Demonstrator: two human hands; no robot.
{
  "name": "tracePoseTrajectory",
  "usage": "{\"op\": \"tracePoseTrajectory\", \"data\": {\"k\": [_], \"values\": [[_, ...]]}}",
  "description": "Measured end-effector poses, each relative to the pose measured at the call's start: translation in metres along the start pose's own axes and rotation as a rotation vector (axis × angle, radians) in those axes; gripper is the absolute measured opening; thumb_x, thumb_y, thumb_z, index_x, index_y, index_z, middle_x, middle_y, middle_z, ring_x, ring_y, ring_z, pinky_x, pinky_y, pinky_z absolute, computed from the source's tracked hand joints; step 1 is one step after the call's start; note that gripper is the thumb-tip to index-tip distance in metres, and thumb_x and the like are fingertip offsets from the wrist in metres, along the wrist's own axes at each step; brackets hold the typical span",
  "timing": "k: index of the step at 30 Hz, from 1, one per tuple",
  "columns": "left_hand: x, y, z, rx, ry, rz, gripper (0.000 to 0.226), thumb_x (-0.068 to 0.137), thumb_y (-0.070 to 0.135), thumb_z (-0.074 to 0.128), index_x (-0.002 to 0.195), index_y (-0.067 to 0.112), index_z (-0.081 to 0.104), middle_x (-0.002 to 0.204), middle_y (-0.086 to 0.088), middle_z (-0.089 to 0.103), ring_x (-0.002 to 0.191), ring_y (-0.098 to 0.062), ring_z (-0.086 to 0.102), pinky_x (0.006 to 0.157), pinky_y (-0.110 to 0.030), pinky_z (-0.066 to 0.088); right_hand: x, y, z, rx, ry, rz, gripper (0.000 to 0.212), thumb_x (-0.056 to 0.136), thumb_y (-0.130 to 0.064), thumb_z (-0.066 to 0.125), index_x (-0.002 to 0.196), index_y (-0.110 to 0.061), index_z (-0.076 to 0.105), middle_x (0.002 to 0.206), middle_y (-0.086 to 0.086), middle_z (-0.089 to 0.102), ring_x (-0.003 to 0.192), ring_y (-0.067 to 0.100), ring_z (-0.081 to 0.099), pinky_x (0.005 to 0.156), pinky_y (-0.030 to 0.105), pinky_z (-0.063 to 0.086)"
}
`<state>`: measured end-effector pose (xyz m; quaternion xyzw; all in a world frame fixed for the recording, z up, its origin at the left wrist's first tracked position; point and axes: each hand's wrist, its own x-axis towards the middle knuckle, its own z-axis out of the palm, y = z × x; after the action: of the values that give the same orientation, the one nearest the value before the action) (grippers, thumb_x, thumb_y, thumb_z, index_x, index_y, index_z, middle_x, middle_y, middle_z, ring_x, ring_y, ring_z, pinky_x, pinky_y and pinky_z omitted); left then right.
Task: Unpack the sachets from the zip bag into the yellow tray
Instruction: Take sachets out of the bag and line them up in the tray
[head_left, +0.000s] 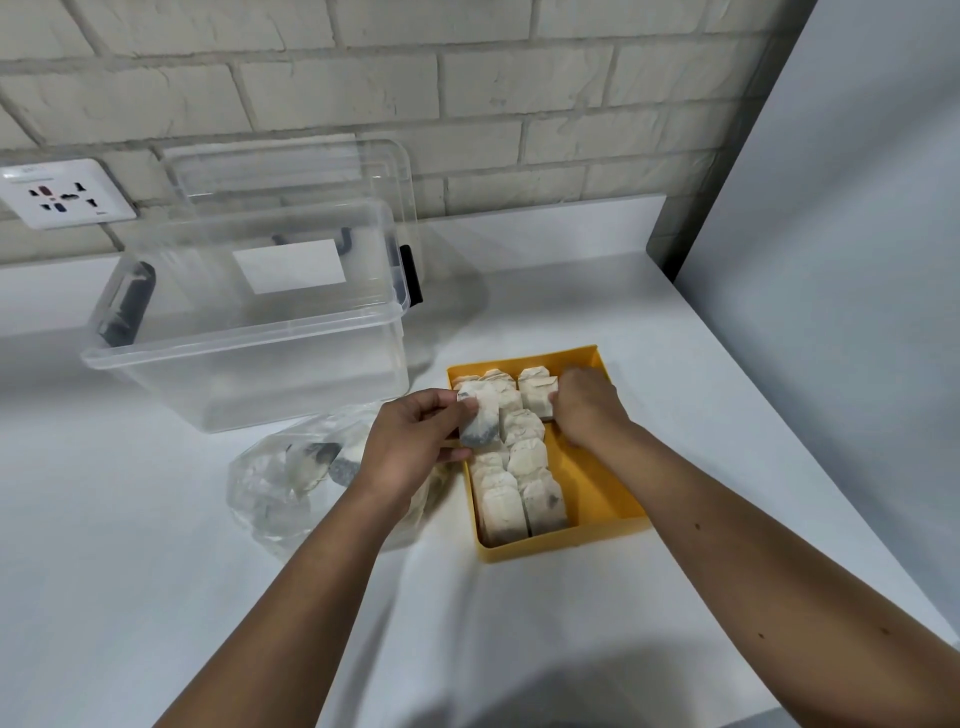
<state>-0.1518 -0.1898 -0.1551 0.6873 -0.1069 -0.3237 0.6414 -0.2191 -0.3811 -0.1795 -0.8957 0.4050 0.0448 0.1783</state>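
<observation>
- Left hand (415, 441) pinches one sachet (479, 415) over the yellow tray's (597, 483) left edge;
- right hand (584, 405) presses the rear sachets (537, 392), grip unclear;
- zip bag (291, 483) lies just left.

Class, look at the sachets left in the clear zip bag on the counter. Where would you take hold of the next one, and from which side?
Probably pinch a flat top corner of a sachet, reaching in from the right, through the end of the zip bag beside the yellow tray. The sachets lie flat and jumbled, and the left hand holds its sachet the same way, by an upper edge.
</observation>
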Motion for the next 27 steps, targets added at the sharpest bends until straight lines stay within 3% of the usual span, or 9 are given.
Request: {"op": "tracePoseTrajectory", "data": {"k": [3,6,8,11,14,19,22,24,27], "values": [[0.000,0.001,0.001,0.007,-0.003,0.005,0.018,0.089,0.016,0.072,0.095,-0.001,0.072,0.102,-0.027,0.069,0.081,-0.022,0.070,0.061,-0.023,0.057,0.001,0.003,-0.003,0.036,-0.001,0.017,0.019,0.099,-0.019,0.050,0.101,-0.005,0.062,0.112,0.015,0.064,0.097,0.031,0.061,0.073,0.032,0.045],[0.002,0.001,0.001,0.018,-0.005,0.011,0.018,0.088,0.017,0.073,0.094,0.000,0.072,0.097,-0.024,0.070,0.079,-0.020,0.070,0.063,-0.025,0.059,-0.009,0.009,-0.020,0.070,0.099,-0.058,0.032,0.099,-0.027,0.051,0.121,-0.004,0.056,0.124,0.013,0.056,0.110,0.032,0.058,0.088,0.037,0.046],[0.002,0.003,0.003,0.025,-0.006,0.018,0.019,0.087,0.017,0.074,0.093,-0.001,0.072,0.092,-0.019,0.068,0.079,-0.020,0.069,0.065,-0.028,0.061,-0.021,0.014,-0.034,0.220,0.130,-0.148,0.034,0.098,-0.027,0.055,0.126,-0.009,0.054,0.125,0.010,0.053,0.103,0.029,0.061,0.088,0.036,0.050],[0.002,0.006,0.010,0.039,-0.026,0.029,0.020,0.087,0.017,0.074,0.092,-0.002,0.071,0.088,-0.016,0.066,0.078,-0.021,0.065,0.067,-0.029,0.061,-0.045,0.016,-0.055,0.617,-0.095,-0.206,0.031,0.094,-0.021,0.062,0.124,-0.012,0.059,0.117,0.006,0.057,0.077,0.022,0.067,0.067,0.033,0.059],[0.000,0.009,0.021,0.049,-0.078,0.040,0.017,0.087,0.017,0.073,0.091,0.001,0.073,0.078,-0.006,0.066,0.068,-0.012,0.062,0.068,-0.028,0.059,-0.060,0.016,-0.060,0.663,-0.292,-0.248,0.036,0.084,-0.024,0.074,0.117,-0.015,0.065,0.104,0.003,0.062,0.072,0.016,0.065,0.060,0.027,0.056],[-0.004,0.011,0.034,0.083,-0.128,0.042,0.011,0.086,0.022,0.075,0.081,0.013,0.077,0.077,-0.011,0.070,0.069,-0.018,0.066,0.069,-0.031,0.059,-0.062,0.019,-0.052,0.651,-0.182,-0.267,0.013,0.082,-0.026,0.077,0.084,-0.015,0.071,0.077,0.007,0.068,0.060,0.019,0.063,0.062,0.032,0.058],[-0.003,0.011,0.035,0.091,-0.125,0.039,0.012,0.084,0.023,0.077,0.081,0.012,0.078,0.077,-0.019,0.067,0.069,-0.026,0.063,0.069,-0.033,0.058,-0.061,0.024,-0.053,0.681,-0.168,-0.271,0.011,0.082,-0.024,0.077,0.082,-0.016,0.070,0.077,0.009,0.069,0.060,0.020,0.065,0.059,0.029,0.058],[-0.004,0.013,0.037,0.100,-0.113,0.050,0.011,0.085,0.021,0.077,0.083,0.010,0.078,0.074,-0.014,0.068,0.068,-0.023,0.062,0.067,-0.032,0.058,-0.062,0.027,-0.055,0.670,-0.147,-0.262,0.009,0.084,-0.022,0.075,0.085,-0.014,0.070,0.074,0.007,0.070,0.061,0.021,0.067,0.059,0.028,0.058],[-0.003,0.013,0.035,0.164,-0.063,0.106,0.008,0.086,0.020,0.075,0.087,0.013,0.079,0.080,-0.003,0.075,0.069,-0.011,0.066,0.066,-0.025,0.057,-0.056,0.033,-0.057,0.568,0.022,-0.221,0.008,0.089,-0.018,0.069,0.085,-0.012,0.066,0.067,0.004,0.068,0.055,0.019,0.067,0.058,0.027,0.058]]}}
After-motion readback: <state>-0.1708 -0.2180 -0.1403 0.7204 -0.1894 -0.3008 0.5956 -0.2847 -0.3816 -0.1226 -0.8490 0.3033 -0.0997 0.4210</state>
